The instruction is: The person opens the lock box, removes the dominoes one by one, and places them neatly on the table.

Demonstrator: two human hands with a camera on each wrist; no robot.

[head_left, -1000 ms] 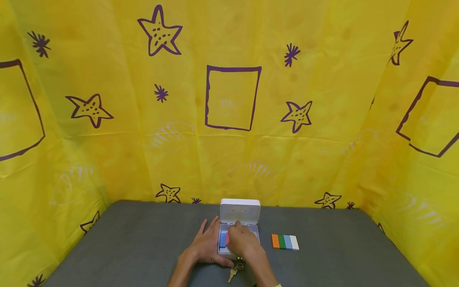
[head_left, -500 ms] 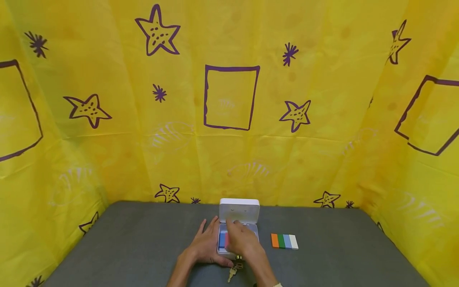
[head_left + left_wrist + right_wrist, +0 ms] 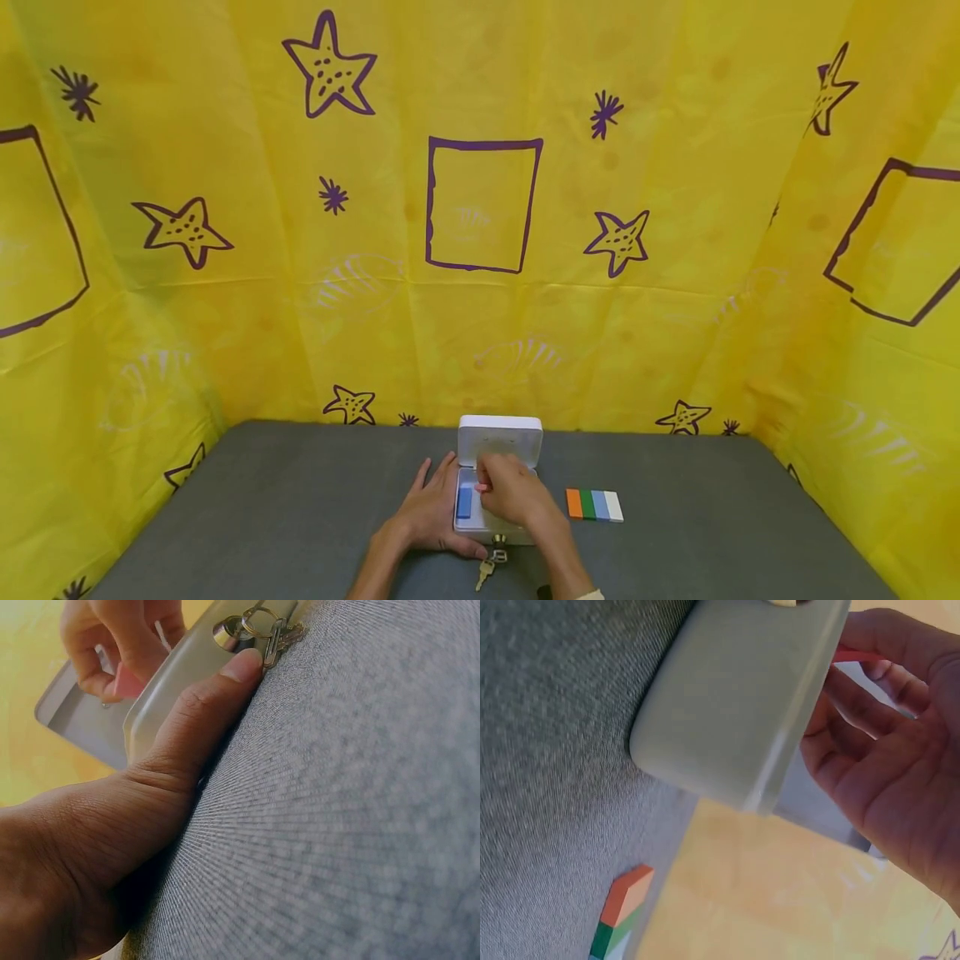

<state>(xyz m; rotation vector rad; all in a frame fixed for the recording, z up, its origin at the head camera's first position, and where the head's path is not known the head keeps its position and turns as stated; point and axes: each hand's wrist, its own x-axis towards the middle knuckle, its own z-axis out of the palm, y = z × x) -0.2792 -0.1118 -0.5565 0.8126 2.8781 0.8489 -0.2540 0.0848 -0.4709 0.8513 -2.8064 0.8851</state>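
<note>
A white metal box (image 3: 471,535) stands on the grey table with its hinged lid (image 3: 499,435) raised. My left hand (image 3: 433,512) lies along the box's left side, fingers straight and spread, thumb across the front below the lock (image 3: 234,634). Over the box, my right hand (image 3: 513,496) pinches a pink block (image 3: 129,681) between thumb and fingers; in the head view only a bit of it shows. A blue block (image 3: 465,503) lies inside at the left. The right part of the interior is hidden behind my right hand.
A key (image 3: 486,573) on a ring hangs from the lock at the box's front. To the right, orange (image 3: 574,503), green (image 3: 588,504), light blue (image 3: 601,505) and white (image 3: 614,506) blocks lie side by side. A yellow patterned curtain (image 3: 480,333) surrounds the table.
My right hand has risen and tilted, lifting the pink block away from beside the blue one. My left hand and the box stay in place.
</note>
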